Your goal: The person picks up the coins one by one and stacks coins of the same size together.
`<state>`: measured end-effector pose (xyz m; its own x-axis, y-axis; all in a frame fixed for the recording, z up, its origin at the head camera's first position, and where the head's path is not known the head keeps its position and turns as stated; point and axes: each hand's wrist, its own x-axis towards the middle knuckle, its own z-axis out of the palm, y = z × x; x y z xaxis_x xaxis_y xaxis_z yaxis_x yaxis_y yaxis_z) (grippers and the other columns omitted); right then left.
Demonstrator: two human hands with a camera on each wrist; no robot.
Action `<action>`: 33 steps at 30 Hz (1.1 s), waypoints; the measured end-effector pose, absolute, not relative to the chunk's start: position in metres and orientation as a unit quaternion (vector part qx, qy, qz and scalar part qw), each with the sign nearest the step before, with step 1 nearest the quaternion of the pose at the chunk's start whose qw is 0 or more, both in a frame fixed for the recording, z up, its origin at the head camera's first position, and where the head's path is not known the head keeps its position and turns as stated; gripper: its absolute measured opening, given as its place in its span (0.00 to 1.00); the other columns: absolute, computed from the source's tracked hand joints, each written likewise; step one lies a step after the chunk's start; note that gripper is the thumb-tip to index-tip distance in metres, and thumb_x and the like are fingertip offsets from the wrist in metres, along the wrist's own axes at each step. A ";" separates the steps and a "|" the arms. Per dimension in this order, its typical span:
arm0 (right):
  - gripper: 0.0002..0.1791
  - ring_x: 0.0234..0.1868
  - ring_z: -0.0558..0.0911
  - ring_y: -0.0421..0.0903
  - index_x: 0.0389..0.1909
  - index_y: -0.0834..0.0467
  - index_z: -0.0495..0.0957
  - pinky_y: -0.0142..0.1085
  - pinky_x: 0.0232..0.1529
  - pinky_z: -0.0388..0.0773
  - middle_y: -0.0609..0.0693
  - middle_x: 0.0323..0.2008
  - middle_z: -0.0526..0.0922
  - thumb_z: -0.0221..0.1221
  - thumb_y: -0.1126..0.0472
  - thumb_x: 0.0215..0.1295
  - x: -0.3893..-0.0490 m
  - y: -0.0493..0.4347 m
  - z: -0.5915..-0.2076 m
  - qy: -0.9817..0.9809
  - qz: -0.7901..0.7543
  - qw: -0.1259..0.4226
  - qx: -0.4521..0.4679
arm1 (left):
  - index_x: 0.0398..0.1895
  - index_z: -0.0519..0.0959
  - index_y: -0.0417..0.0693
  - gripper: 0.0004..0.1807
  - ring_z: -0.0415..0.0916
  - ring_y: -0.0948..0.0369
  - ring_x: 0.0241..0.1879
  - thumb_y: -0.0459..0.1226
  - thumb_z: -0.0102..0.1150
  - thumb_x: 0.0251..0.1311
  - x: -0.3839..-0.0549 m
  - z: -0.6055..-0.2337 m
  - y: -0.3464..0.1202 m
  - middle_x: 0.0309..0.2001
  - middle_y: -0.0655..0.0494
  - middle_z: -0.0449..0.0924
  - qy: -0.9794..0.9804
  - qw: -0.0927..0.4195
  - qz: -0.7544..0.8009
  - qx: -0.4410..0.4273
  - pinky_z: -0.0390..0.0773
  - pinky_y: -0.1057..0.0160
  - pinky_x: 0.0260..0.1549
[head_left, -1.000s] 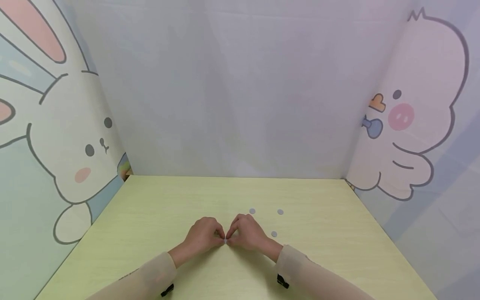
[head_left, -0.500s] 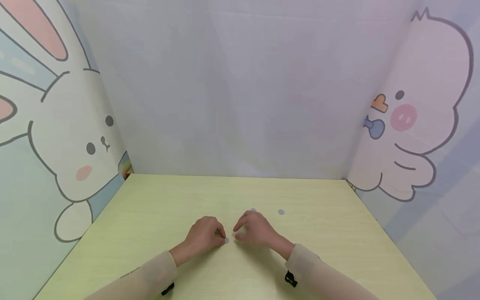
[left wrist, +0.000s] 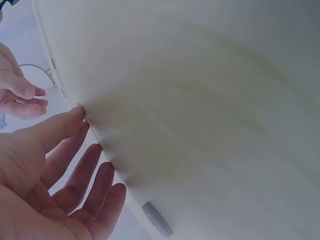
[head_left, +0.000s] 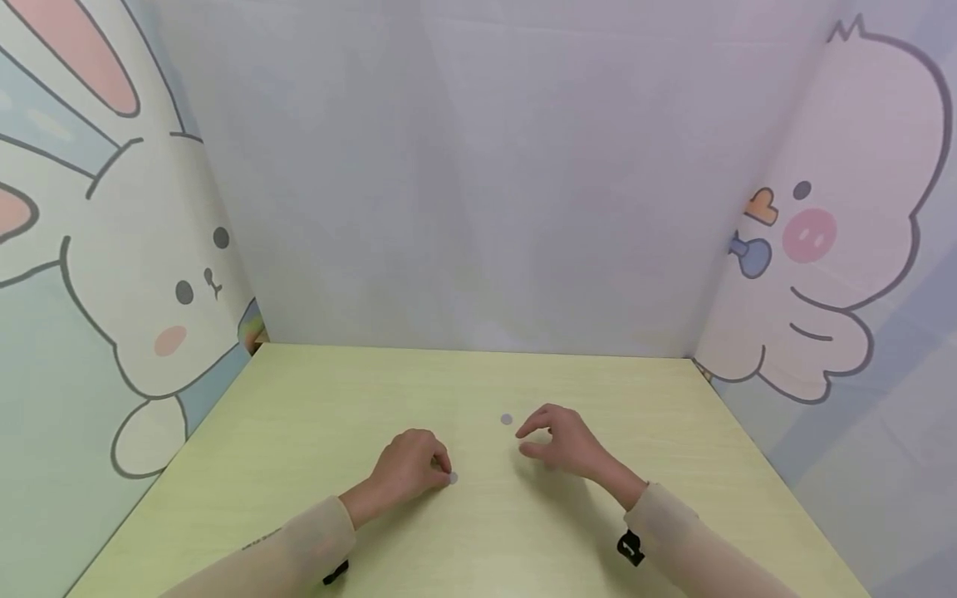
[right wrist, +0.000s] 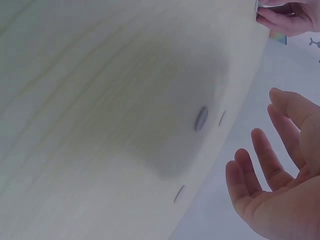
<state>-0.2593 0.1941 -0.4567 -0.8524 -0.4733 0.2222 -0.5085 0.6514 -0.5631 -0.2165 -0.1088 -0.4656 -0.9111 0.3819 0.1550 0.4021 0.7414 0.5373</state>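
Note:
My left hand (head_left: 407, 467) rests low at the table and pinches a small grey disc (head_left: 453, 478) between thumb and index finger. The disc looks like a coin, but its face is too small to read. My right hand (head_left: 570, 440) hovers over the table further right, thumb and fingers apart and loosely bent, with nothing between them. Just beyond its fingertips lies another grey disc (head_left: 507, 419). In the right wrist view a disc (right wrist: 201, 118) lies flat near that hand, with two thinner-looking discs further off. In the left wrist view a grey disc (left wrist: 157, 220) lies near the left fingers.
The pale yellow wooden table (head_left: 359, 382) ends at a plain grey-white cloth (head_left: 463, 208) behind it. Side cloths carry a printed rabbit (head_left: 149, 274) on the left and a pale cartoon figure (head_left: 837, 166) on the right.
My right hand has moved from beside the left fingertips away to the right, its fingers spreading. It now covers discs seen before. The left hand stays put with its disc.

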 end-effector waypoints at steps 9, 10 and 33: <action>0.10 0.53 0.84 0.53 0.46 0.52 0.91 0.52 0.54 0.82 0.41 0.47 0.85 0.74 0.58 0.65 -0.260 0.227 -0.466 -0.905 0.330 0.000 0.267 | 0.23 0.88 0.56 0.09 0.72 0.65 0.33 0.37 0.82 0.53 -0.216 -0.465 -0.108 0.31 0.64 0.80 -0.933 0.016 -0.295 -0.207 0.76 0.61 0.33; 0.10 0.53 0.84 0.53 0.47 0.52 0.91 0.51 0.54 0.81 0.41 0.47 0.85 0.74 0.57 0.65 -0.260 0.230 -0.467 -0.905 0.330 -0.002 0.267 | 0.23 0.88 0.56 0.09 0.72 0.65 0.33 0.37 0.82 0.53 -0.216 -0.465 -0.108 0.31 0.64 0.80 -0.933 0.017 -0.294 -0.206 0.75 0.61 0.33; 0.09 0.51 0.79 0.48 0.45 0.45 0.92 0.41 0.52 0.75 0.42 0.48 0.82 0.75 0.55 0.64 -0.255 0.256 -0.484 -0.910 0.294 -0.003 0.291 | 0.23 0.88 0.57 0.09 0.71 0.65 0.33 0.38 0.83 0.54 -0.216 -0.466 -0.110 0.31 0.64 0.80 -0.933 0.020 -0.294 -0.207 0.75 0.61 0.33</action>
